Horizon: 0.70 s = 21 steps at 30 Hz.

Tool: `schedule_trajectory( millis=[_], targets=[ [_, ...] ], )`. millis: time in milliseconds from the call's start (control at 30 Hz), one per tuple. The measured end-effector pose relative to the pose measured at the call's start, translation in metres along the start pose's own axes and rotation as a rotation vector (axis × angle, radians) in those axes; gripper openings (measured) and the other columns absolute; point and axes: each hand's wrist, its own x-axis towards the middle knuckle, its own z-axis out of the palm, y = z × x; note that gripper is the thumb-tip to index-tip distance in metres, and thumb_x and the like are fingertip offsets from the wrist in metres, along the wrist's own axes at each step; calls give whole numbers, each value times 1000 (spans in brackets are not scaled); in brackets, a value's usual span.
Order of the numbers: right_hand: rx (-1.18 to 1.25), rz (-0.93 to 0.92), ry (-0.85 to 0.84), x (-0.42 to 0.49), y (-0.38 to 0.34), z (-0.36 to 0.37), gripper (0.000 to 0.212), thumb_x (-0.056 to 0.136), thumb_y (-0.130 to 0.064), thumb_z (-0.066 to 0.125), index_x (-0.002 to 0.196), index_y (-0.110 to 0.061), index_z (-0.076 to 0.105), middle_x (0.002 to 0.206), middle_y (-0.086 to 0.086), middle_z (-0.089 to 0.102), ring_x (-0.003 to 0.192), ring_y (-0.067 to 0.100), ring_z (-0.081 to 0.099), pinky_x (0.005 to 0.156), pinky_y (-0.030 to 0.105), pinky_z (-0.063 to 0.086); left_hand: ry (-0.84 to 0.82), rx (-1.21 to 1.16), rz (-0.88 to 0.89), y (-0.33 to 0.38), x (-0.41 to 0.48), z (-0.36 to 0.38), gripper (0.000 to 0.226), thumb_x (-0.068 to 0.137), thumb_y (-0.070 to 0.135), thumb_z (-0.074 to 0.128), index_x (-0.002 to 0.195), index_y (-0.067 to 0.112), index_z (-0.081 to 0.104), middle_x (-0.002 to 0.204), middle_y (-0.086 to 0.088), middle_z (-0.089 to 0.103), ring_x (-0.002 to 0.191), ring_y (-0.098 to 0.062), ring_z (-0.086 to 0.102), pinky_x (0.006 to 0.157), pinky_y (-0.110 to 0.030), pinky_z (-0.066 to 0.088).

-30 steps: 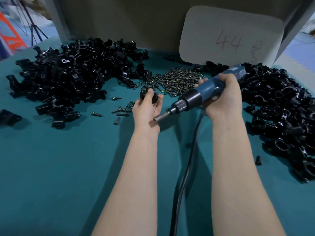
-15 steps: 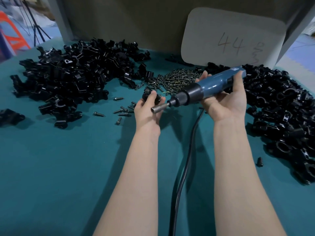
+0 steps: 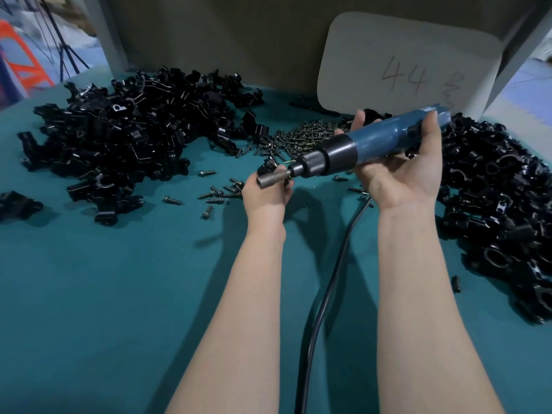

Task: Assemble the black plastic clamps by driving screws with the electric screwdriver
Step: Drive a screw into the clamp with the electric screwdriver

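Note:
My right hand (image 3: 403,174) lies palm up and cradles the blue electric screwdriver (image 3: 376,141), thumb over its rear and fingertips curling over the far side. The metal tip (image 3: 273,178) points left, right over my left hand (image 3: 265,195). That hand holds a small black plastic clamp (image 3: 270,168), mostly hidden behind the fingers and the tip. A heap of dark screws (image 3: 301,138) lies just beyond both hands on the teal table (image 3: 119,294).
A big pile of black clamp parts (image 3: 128,138) fills the left back, another pile (image 3: 501,204) the right side. Loose screws (image 3: 213,194) lie left of my left hand. The black power cord (image 3: 325,300) runs between my forearms. A card marked 44 (image 3: 409,61) stands behind.
My right hand rolled palm up and lifted the screwdriver, swinging its tip left over my left hand. The left hand kept its hold on the clamp.

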Motion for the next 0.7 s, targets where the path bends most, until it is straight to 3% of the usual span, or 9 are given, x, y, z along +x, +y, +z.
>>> schedule_trajectory(
  millis=[100, 167, 233, 333, 433, 567, 700],
  targets=[
    [-44, 7, 9, 1, 1, -1, 43, 86, -31, 68, 116, -6, 50, 119, 22, 57, 91, 46, 64, 75, 59, 54, 5, -4, -27, 0, 1, 0, 14, 94, 0, 50, 84, 9, 55, 76, -5, 59, 61, -14, 56, 66, -21, 54],
    [-31, -23, 42, 3, 3, 1, 41, 87, -31, 68, 115, -7, 50, 124, 22, 55, 95, 46, 64, 81, 57, 53, -9, 11, -16, -2, 0, 0, 9, 93, 1, 52, 98, 6, 58, 85, -6, 59, 65, -13, 58, 72, -21, 56],
    [-41, -99, 102, 6, 5, 2, 40, 88, -32, 68, 115, -8, 51, 124, 22, 55, 99, 42, 64, 83, 54, 54, -34, 33, 27, -5, -2, -1, 4, 95, 7, 56, 98, 8, 59, 87, -3, 60, 71, -14, 60, 72, -18, 56],
    [-149, -232, 202, 10, 6, 0, 36, 88, -32, 68, 112, -9, 54, 113, 17, 61, 97, 32, 66, 89, 49, 53, -11, 102, 57, -6, -4, 0, 11, 95, 15, 60, 84, 16, 56, 83, 1, 62, 73, -14, 64, 73, -19, 57],
    [-185, -318, 260, 11, 4, -3, 28, 88, -29, 69, 103, -10, 54, 95, 11, 60, 88, 26, 64, 92, 45, 53, 40, 325, 159, -9, -2, 0, 13, 94, 23, 61, 83, 19, 56, 82, 2, 64, 86, -24, 69, 83, -34, 56],
    [-308, -420, 281, 10, 3, 0, 24, 90, -33, 66, 91, -11, 55, 92, 7, 60, 78, 19, 65, 81, 35, 57, 127, 597, 308, -10, -3, -4, 20, 92, 32, 58, 94, 12, 61, 87, -3, 70, 82, -21, 67, 69, -31, 51],
    [-392, -482, 301, 9, 9, 0, 22, 92, -33, 63, 87, -14, 53, 98, 4, 58, 71, 11, 63, 64, 24, 55, 140, 743, 344, -8, -3, -5, 24, 92, 34, 57, 97, 11, 61, 88, -5, 71, 81, -23, 65, 72, -35, 53]
  ],
)
